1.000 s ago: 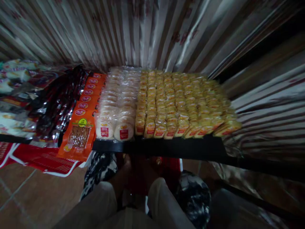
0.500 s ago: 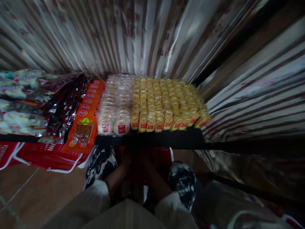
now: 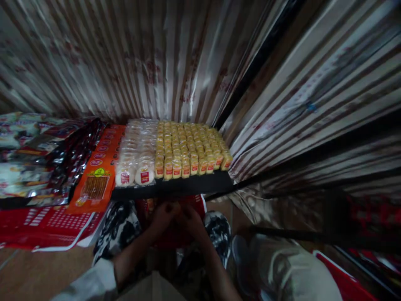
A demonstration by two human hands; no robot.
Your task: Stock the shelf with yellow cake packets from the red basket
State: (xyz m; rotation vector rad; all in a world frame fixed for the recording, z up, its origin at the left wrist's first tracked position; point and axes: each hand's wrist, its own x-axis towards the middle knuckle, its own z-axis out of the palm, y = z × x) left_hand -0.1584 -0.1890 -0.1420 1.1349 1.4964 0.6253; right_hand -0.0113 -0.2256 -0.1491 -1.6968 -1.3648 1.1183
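Observation:
Below the front edge of the black shelf [image 3: 194, 184], my left hand [image 3: 164, 215] and my right hand [image 3: 190, 219] are close together over a red basket [image 3: 198, 202] between my knees. The fingers of both are curled in, with the tips drawn together. Something small and brownish may be between them, but it is too dark to name. Above my hands, rows of small yellow wrapped cakes [image 3: 184, 150] stand on the shelf. Left of these are two rows of round white packaged pastries [image 3: 138, 152], then an orange snack packet [image 3: 94, 177] overhanging the edge.
Dark shiny packets [image 3: 75, 154] and white packets [image 3: 20, 175] fill the shelf's left side. Another red basket [image 3: 46, 228] sits below it. Striped curtain cloth [image 3: 125, 62] hangs behind. At the lower right is another person's leg in light trousers [image 3: 288, 267].
The view has turned right, so the shelf goods sit further left and lower. My hands have come up out of the dark of the basket and nearer each other.

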